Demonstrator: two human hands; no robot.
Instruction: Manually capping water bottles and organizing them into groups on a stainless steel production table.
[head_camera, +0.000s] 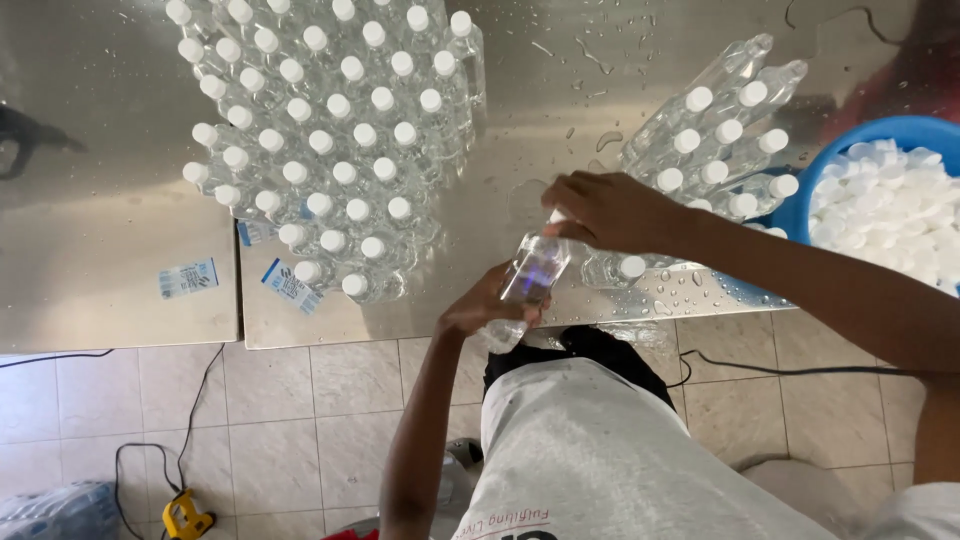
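I hold a clear plastic bottle tilted over the front edge of the steel table. My left hand grips its lower body from below. My right hand covers its top, fingers closed around the neck; the cap is hidden under the palm. A big block of upright capped clear bottles stands to the left. A smaller stack of capped bottles lies on its side to the right, one bottle close to my right wrist.
A blue tub full of white caps sits at the right table edge. Water drops wet the steel top. Two blue-and-white labels lie at the front left. Below are floor tiles, black cables and a yellow tool.
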